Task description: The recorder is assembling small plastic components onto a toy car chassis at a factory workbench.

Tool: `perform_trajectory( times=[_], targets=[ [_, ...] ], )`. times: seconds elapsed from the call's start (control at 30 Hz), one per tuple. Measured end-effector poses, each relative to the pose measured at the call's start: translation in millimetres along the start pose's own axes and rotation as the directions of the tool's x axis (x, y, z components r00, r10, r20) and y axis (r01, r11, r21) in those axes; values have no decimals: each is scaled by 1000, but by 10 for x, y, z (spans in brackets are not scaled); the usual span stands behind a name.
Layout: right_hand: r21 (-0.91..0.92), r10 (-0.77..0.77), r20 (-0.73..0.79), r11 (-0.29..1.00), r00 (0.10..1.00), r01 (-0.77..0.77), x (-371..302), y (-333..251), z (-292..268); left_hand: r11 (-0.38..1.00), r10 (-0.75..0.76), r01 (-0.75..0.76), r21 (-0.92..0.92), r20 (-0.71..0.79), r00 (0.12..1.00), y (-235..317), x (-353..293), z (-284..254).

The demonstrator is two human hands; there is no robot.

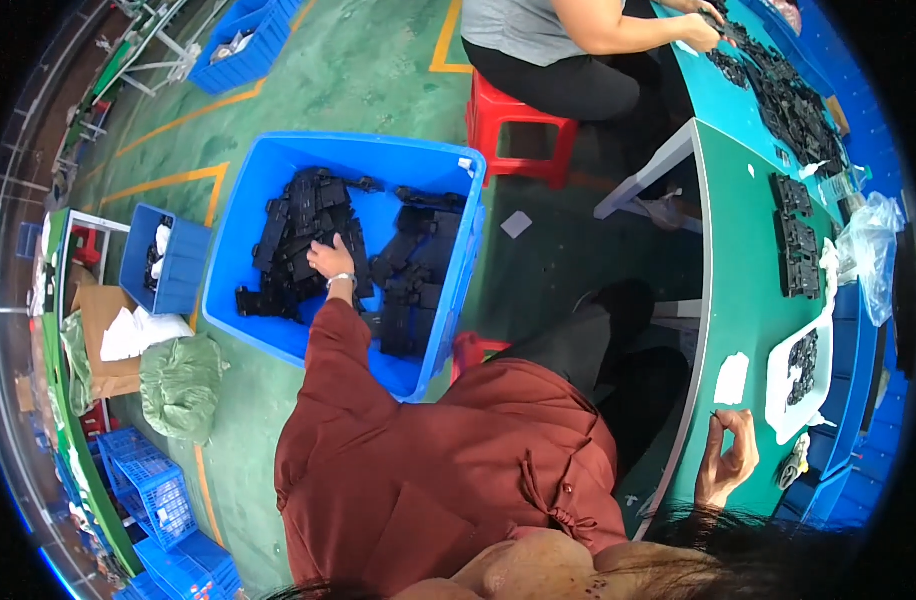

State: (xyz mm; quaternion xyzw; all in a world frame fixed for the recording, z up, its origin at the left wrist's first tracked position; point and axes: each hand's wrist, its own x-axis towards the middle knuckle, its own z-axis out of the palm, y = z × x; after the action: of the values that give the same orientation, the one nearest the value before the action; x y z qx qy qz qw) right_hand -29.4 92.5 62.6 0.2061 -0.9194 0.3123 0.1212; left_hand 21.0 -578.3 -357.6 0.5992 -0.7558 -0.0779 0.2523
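My left hand (330,260) reaches down into a large blue bin (240,200), its fingers apart on a pile of black plastic parts (313,212). More black plastic parts (410,305) lie along the bin's right side. Over the green table (733,300), my right hand (730,458) is closed, thumb and forefinger pinched together. A tiny dark bit shows at its fingertips, too small to name. Just beyond that hand are a white slip of paper (732,379) and a white tray (780,392) holding small black pieces (803,368).
A row of black parts (800,245) and a clear plastic bag (871,245) lie along the table's far side. Another person (578,40) sits on a red stool (523,135), handling black pieces. A smaller blue bin (181,268) and a green sack (181,385) stand at left.
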Motion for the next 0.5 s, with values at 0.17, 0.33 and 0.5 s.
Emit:
perform_trajectory(
  times=[0.17,0.33,0.5],
  targets=[
    [-6,91,-13,996,996,-91,46,-193,152,985,166,-164,53,-45,985,119,479,113],
    [-41,36,23,999,999,-35,70,-291,242,963,-12,-62,263,270,963,-18,1018,206],
    [-44,64,7,997,998,-64,156,-454,384,949,30,-94,300,212,977,54,947,160]
  ],
)
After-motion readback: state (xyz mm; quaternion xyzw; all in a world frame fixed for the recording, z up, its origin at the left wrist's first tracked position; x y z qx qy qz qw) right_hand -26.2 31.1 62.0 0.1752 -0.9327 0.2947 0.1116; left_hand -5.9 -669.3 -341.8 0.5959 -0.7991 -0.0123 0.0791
